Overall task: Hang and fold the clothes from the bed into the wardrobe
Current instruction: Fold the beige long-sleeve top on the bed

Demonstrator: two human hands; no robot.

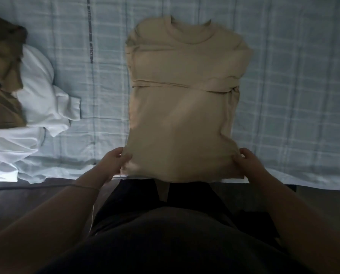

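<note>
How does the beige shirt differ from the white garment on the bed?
The beige shirt lies flat with its sleeves folded in; the white garment is crumpled. Left hand and right hand grip the beige shirt's hem; nothing holds the white garment. Both rest on the checked bedcover.

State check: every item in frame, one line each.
beige shirt: flat on the bed, sleeves folded in, bottom corners gripped
left hand: shut on the shirt's bottom left corner
right hand: shut on the shirt's bottom right corner
white garment: crumpled, unfolded, at left of the bed
olive garment: crumpled, lying partly on the white garment
checked bedcover: spread flat
</note>
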